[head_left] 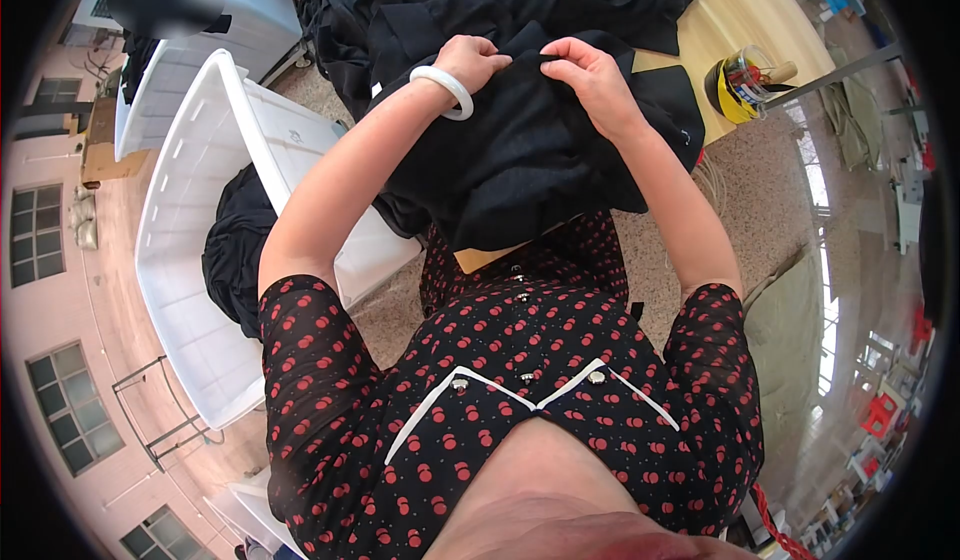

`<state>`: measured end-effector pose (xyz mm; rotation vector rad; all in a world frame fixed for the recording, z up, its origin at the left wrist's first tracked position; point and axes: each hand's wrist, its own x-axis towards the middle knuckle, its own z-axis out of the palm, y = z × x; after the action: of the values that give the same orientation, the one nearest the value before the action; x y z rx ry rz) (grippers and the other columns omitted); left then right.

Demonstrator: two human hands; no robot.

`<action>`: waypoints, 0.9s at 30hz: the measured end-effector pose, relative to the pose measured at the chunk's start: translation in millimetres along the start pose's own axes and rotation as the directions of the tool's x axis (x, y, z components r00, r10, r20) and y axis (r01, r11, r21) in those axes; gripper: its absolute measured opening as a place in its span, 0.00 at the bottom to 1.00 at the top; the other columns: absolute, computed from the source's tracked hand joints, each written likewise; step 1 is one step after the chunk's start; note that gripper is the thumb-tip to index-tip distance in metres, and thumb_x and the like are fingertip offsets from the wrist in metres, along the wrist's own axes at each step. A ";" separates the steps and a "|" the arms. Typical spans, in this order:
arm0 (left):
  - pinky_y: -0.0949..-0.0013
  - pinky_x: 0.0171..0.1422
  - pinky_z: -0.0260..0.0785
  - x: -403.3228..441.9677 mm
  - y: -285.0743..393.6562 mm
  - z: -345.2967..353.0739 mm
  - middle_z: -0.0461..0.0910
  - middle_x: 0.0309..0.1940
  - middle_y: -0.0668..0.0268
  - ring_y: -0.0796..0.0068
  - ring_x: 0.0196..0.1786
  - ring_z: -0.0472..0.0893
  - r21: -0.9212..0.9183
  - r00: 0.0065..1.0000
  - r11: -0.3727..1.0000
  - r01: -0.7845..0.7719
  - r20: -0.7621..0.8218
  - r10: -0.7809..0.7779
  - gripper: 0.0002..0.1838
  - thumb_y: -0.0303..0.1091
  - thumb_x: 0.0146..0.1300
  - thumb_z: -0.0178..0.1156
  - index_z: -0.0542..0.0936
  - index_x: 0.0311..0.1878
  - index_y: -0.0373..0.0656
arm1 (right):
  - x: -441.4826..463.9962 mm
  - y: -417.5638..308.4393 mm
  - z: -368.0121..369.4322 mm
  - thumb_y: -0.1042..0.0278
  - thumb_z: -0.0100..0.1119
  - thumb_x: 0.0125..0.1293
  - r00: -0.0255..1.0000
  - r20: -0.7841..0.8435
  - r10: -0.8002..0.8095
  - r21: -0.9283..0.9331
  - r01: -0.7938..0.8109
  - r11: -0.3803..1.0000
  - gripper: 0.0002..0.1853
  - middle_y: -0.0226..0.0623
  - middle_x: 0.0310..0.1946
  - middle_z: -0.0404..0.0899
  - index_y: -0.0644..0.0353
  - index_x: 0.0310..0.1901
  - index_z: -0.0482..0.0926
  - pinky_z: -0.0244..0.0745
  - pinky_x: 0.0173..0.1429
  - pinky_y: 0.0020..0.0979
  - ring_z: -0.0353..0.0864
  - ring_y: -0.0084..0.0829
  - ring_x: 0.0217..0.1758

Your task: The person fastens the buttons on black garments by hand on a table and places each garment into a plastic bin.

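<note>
A black garment [510,155] is spread over my lap and the table edge in front of me. My left hand [474,63], with a white bangle [443,90] on its wrist, pinches the cloth near its upper part. A short distance to the right, my right hand [588,72] grips a narrow dark edge of the same garment between thumb and fingers. Between the two hands the cloth rises in a small fold. Whether it is trousers or a jacket I cannot tell.
More black cloth [620,0] is heaped on the wooden table [755,10]. A yellow-and-black tub [738,100] with tools stands at its right edge. At left is a white plastic bin [180,260] with dark clothing [238,245] in it. Another person [165,5] is beyond.
</note>
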<state>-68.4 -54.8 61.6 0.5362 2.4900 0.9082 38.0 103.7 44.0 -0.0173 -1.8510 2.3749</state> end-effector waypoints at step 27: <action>0.67 0.51 0.69 -3.1 32.6 -2.6 0.81 0.37 0.56 0.66 0.42 0.79 -0.012 0.994 0.995 -0.103 -0.025 0.103 0.16 0.38 0.58 0.55 0.81 0.41 0.34 | 11.4 -8.6 13.6 0.71 0.55 0.52 0.961 -0.010 -0.278 -0.710 0.188 0.678 0.07 0.43 0.29 0.80 0.63 0.33 0.77 0.74 0.40 0.33 0.80 0.41 0.33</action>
<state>-60.4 -34.6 86.2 0.6579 2.4959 0.9753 26.3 93.9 56.5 0.0057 -2.4036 1.3396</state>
